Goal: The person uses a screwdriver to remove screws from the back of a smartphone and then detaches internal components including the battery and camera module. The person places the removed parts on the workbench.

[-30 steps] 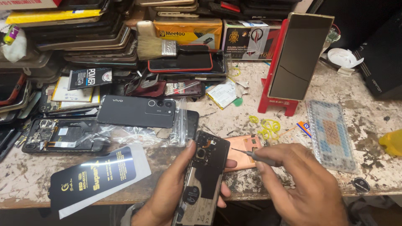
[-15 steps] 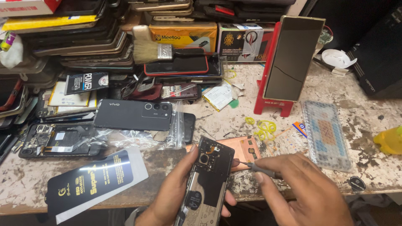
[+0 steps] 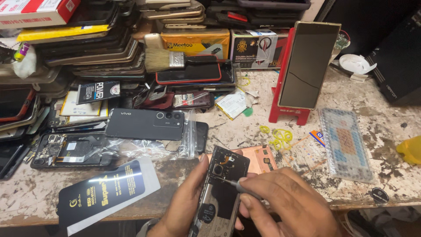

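Yellow box [image 3: 195, 43] (behind brush [image 3: 175, 59]); black sleeve [image 3: 107, 193] left of hands.

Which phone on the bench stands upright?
The phone in the red stand, right of centre, screen facing out. The opened phone is in the left hand; the others lie flat.

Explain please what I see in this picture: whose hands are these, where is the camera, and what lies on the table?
The camera sits on a person's head and looks down at their own two bare hands. The left hand holds an opened phone with its inner parts showing. The right hand holds a thin tool with its tip on the phone. On the worn table lie a dark back cover, another opened phone, a brush, yellow rubber bands and a screen leaning on a red stand. Stacks of phones stand behind.
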